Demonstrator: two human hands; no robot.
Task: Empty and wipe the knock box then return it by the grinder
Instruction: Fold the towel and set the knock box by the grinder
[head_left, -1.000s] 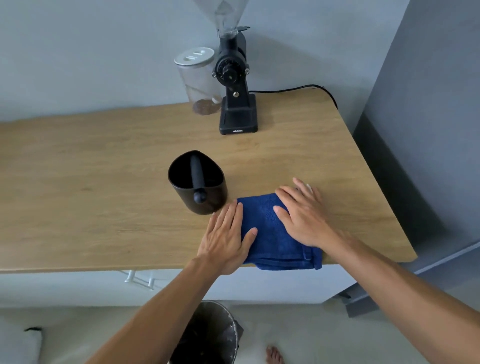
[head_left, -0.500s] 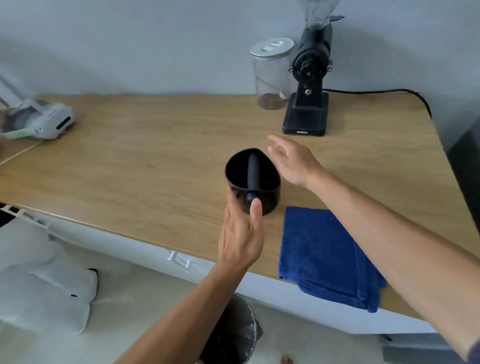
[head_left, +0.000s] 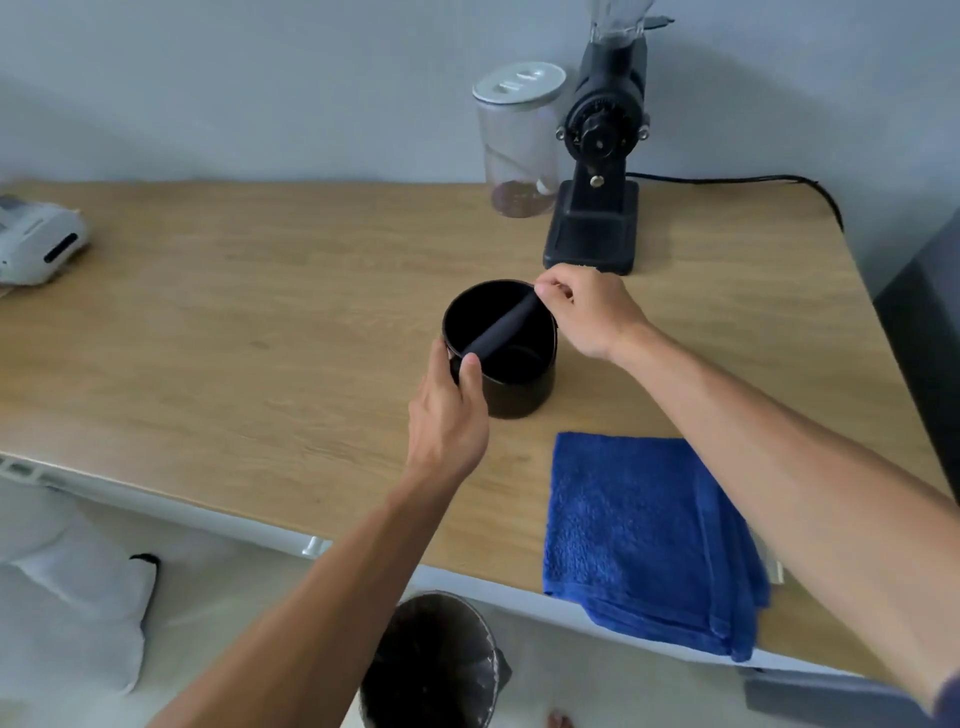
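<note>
While left hand (head_left: 451, 410) clasps knock box (head_left: 511, 384) wall and right hand (head_left: 587, 312) pinches knock bar (head_left: 496, 332) end: lift bar straight, box steadied upright on table (head_left: 260, 312).

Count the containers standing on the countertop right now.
2: the black knock box mid-counter between both hands, and the clear lidded jar at the back, left of the grinder. None look hidden.

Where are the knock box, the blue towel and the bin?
knock box (head_left: 519, 387): head view, front of its outer wall.
blue towel (head_left: 639, 530): head view, middle of its top fold.
bin (head_left: 441, 660): head view, inside its liner.
</note>
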